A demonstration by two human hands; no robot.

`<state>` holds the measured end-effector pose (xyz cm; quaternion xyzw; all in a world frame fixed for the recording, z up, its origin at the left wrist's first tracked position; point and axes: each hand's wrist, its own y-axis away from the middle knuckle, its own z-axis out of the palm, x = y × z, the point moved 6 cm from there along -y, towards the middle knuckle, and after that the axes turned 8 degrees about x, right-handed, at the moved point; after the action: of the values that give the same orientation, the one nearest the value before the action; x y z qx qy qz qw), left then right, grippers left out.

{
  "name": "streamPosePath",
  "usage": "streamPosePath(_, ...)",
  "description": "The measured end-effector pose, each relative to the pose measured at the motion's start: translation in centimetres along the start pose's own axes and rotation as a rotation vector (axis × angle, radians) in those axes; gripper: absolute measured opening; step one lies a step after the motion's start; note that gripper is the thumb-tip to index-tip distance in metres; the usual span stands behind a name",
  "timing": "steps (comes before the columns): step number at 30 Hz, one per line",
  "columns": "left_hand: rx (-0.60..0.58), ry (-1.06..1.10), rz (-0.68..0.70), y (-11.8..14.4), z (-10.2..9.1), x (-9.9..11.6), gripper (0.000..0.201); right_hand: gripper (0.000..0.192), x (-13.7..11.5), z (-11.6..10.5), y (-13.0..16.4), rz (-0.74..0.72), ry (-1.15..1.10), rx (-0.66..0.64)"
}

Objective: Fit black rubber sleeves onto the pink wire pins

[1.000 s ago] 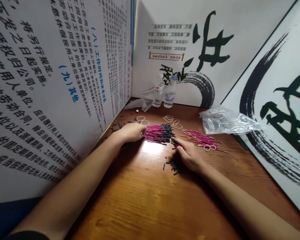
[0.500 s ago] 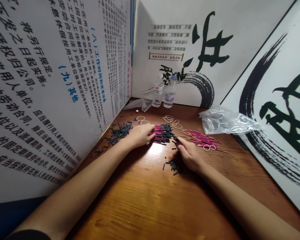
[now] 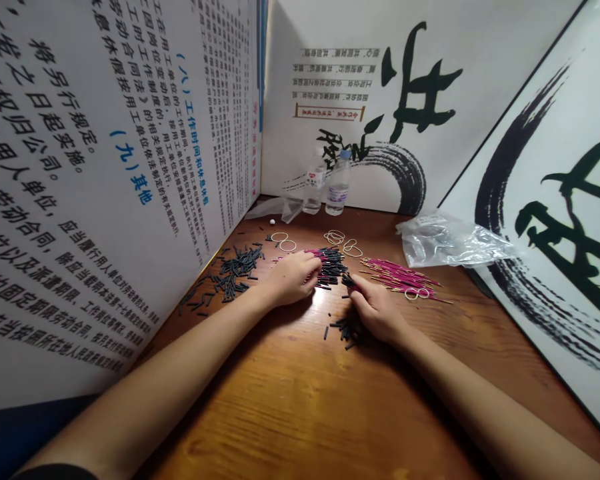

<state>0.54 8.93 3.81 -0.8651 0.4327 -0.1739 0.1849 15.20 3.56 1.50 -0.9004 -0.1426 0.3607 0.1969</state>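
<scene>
Black-ended pink wires point(image 3: 333, 265) between the hands point(image 3: 294, 277) point(image 3: 379, 309)

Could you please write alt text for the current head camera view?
A person's left hand touches a bundle of black-ended pink rods on a wooden table, while the right hand holds short black pieces. More black pieces lie to the left, more pink rods to the right, with two bottles behind.

Left hand point(image 3: 296, 276) at black-tipped wires point(image 3: 334, 267)
</scene>
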Motion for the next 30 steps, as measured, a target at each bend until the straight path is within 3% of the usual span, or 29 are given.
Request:
streamPosePath(10,0.014,0.028,0.118,0.2,1.1,2.2,0.012,0.02,1.5,-1.0,-0.1,0.163,0.043,0.156)
streamPosePath(12,0.012,0.036,0.113,0.3,1.3,2.1,0.011,0.015,2.0,-1.2,-0.7,0.163,0.12,0.144)
streamPosePath(18,0.038,0.069,0.099,0.2,1.0,1.5,0.012,0.023,4.3,-1.6,-4.5,0.199,0.492,0.047)
streamPosePath(23,0.016,0.097,0.072,0.2,1.0,1.2,0.011,0.028,5.4,-0.7,-6.7,0.219,0.534,-0.012)
streamPosePath(30,0.014,0.107,0.068,0.1,1.3,0.8,0.011,0.029,6.1,-0.1,-6.7,0.213,0.553,0.001)
